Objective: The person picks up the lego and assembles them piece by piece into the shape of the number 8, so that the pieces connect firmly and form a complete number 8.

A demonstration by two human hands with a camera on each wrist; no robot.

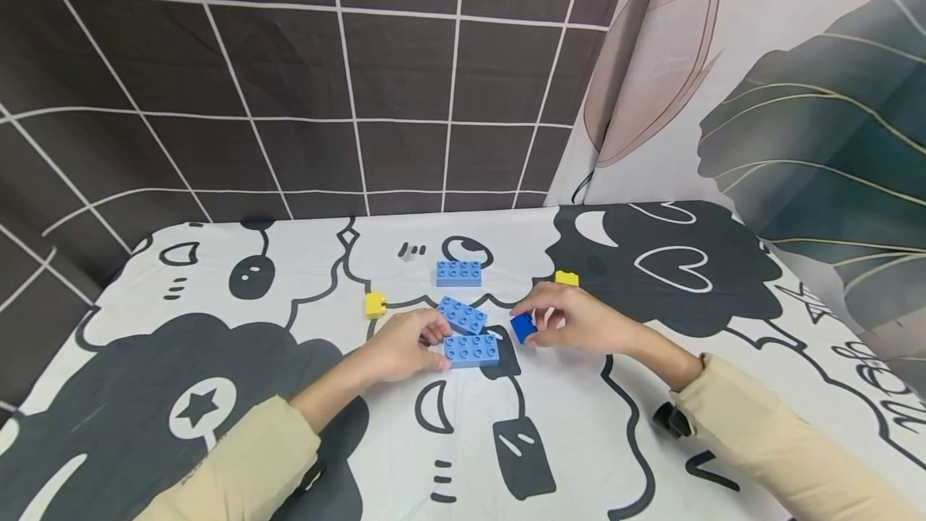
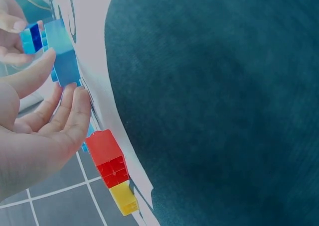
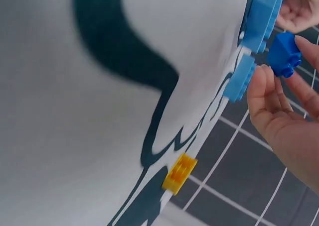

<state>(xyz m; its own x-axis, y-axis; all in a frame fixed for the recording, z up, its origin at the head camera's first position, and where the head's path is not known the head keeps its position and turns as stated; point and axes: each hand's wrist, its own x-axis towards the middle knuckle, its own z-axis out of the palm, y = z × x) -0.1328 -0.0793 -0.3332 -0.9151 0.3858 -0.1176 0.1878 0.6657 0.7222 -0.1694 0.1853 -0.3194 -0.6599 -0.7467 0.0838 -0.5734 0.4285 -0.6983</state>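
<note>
My left hand (image 1: 407, 344) holds the left end of a light blue building brick (image 1: 471, 351), thumb on the near side and fingers at the far side. In the left wrist view that brick (image 2: 64, 54) sits between thumb and fingertips. My right hand (image 1: 579, 317) pinches a smaller dark blue brick (image 1: 523, 328) between thumb and fingers, just right of the light blue one. The right wrist view shows the dark blue brick (image 3: 283, 55) tilted, its studs turned sideways. Directly behind the held light blue brick lies another, angled light blue brick (image 1: 463, 315).
Farther back is a third light blue brick (image 1: 459, 274). Yellow bricks lie left (image 1: 374, 305) and behind the right hand (image 1: 567, 278). A red brick (image 2: 105, 154) shows only in the left wrist view. A patterned cloth (image 1: 579, 441) covers the table, against a dark gridded backdrop (image 1: 405, 63).
</note>
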